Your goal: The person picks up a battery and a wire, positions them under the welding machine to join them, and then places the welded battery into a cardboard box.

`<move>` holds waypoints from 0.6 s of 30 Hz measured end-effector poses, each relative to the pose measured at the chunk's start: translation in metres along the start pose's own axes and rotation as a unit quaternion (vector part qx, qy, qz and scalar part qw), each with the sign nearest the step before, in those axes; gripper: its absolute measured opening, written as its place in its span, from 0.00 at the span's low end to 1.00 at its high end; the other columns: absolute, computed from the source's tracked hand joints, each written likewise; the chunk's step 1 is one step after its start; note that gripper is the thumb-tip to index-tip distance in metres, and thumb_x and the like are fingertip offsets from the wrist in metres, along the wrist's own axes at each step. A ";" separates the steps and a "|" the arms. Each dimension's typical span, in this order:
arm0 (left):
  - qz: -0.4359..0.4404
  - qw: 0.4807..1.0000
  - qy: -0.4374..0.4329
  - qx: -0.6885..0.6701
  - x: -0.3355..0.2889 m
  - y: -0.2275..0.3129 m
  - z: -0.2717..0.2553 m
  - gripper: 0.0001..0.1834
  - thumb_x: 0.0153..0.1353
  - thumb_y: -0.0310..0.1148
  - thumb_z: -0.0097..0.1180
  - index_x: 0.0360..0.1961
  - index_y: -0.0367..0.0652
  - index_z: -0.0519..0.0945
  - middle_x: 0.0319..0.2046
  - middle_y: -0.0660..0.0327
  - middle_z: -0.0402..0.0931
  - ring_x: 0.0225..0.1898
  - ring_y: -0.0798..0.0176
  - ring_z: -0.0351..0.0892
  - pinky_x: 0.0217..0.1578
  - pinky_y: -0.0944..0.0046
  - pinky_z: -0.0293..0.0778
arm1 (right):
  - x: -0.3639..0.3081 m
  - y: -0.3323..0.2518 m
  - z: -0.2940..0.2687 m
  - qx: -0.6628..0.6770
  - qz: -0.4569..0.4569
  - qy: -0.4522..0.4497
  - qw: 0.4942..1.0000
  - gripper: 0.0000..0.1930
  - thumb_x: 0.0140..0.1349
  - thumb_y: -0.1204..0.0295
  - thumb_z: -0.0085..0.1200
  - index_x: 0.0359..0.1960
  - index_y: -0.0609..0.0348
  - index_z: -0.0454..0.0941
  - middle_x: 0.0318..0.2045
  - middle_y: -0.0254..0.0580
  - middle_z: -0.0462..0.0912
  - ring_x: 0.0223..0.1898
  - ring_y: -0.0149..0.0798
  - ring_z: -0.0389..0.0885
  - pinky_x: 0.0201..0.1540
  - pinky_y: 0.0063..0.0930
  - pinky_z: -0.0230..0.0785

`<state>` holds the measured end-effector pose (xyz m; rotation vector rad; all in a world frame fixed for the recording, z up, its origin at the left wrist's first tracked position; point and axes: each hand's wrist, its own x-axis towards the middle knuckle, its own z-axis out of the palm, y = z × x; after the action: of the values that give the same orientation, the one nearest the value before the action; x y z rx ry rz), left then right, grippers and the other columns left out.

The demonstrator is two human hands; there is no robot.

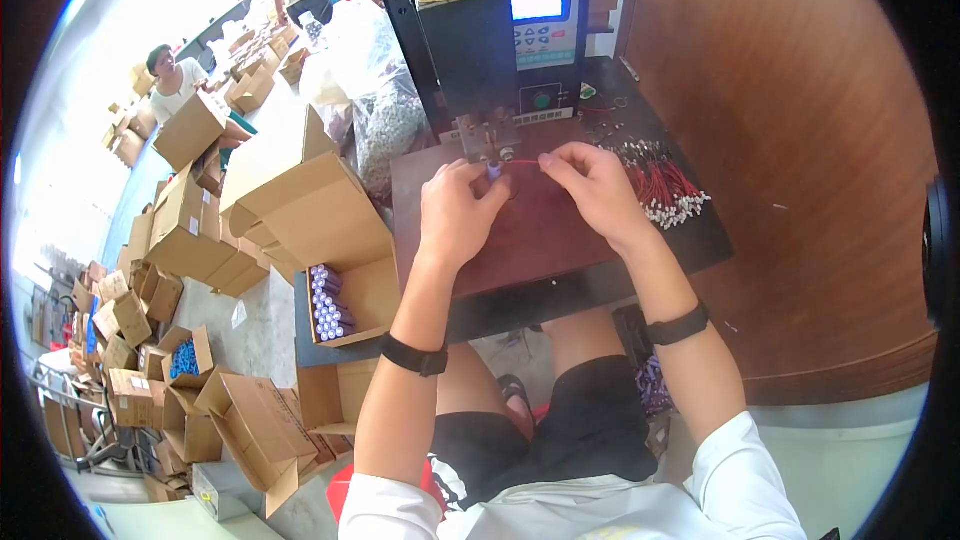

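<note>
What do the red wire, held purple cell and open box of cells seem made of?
Red wire: likely smooth plastic outside, from its even colour; core hidden.
Held purple cell: perhaps smooth plastic wrap, judging by its colour; mostly covered, body uncertain.
Open box: probably matt cardboard, from its brown folded flaps.

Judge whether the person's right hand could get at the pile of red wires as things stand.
Probably yes: the pile of red wires lies on the dark worktop just beside the right hand, with nothing visible blocking the way, though that hand appears to be pinching a single red wire.
</note>
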<state>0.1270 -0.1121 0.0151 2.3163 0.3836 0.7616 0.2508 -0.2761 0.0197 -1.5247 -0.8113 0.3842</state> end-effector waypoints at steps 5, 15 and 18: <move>-0.002 1.000 -0.004 0.010 0.000 0.001 0.000 0.17 0.58 0.40 0.64 0.25 0.35 0.81 0.27 0.52 0.78 0.36 0.45 0.78 0.40 0.47 0.72 | 0.000 0.001 -0.001 -0.014 0.003 -0.003 1.000 0.13 0.71 0.64 0.60 0.39 0.65 0.83 0.32 0.27 0.81 0.34 0.20 0.72 0.38 0.19 0.64; 0.013 1.000 0.017 -0.018 0.004 -0.002 -0.004 0.14 0.58 0.38 0.66 0.28 0.34 0.83 0.26 0.50 0.78 0.30 0.50 0.77 0.34 0.52 0.72 | 0.004 -0.003 0.000 -0.028 -0.027 -0.001 0.999 0.14 0.70 0.65 0.59 0.36 0.67 0.82 0.29 0.31 0.81 0.34 0.23 0.74 0.38 0.23 0.67; 0.027 1.000 0.005 -0.008 0.001 0.008 -0.008 0.13 0.55 0.35 0.67 0.28 0.33 0.82 0.27 0.47 0.79 0.28 0.54 0.78 0.32 0.55 0.73 | -0.005 -0.009 -0.007 -0.053 -0.057 0.003 0.997 0.13 0.70 0.65 0.59 0.36 0.66 0.82 0.29 0.31 0.82 0.34 0.24 0.74 0.39 0.24 0.68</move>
<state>0.1230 -0.1133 0.0256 2.3182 0.3187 0.7990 0.2498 -0.2856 0.0278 -1.5687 -0.9227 0.2560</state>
